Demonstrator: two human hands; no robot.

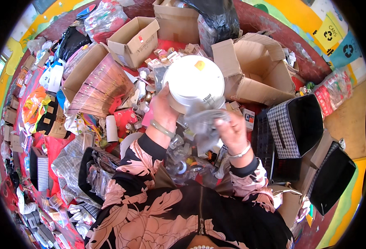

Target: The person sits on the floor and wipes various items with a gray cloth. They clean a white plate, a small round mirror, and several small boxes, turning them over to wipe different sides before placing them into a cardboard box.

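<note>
Left hand (pixel 163 101) gripped the white tub (pixel 195 79) at its left side, thumb up along the edge. Tub position: centre of the view, above the clutter, round face toward the camera, a small orange-yellow patch near the top of that face.

Right hand (pixel 232 132) was closed on a grey piece (pixel 208 122), just right of and below centre. The piece was blurred; cloth or film could not be told. It overlapped the tub's lower edge in the view; contact between the two could not be confirmed.

Wrists: pale bangle (pixel 162 128) on the left, light bracelet (pixel 241 150) on the right. Sleeves were pink and black, with dark cuffs.

Surroundings: clear plastic (pixel 181 166) lay between the forearms. A white roll (pixel 111 128) stood to the left of the left forearm, near a red pouch (pixel 124 119). Beyond the tub, toward the left, sat an open carton (pixel 133 43); a larger carton (pixel 259 79) stood open at upper right. A black bag (pixel 218 18) was at the top, between the cartons. A checked bin (pixel 284 128) with a black inside lay tipped to the right of the right hand. At far left, a grey plaid cloth (pixel 73 164) lay crumpled beside a black bin (pixel 96 172) with clear wrapping inside.
</note>
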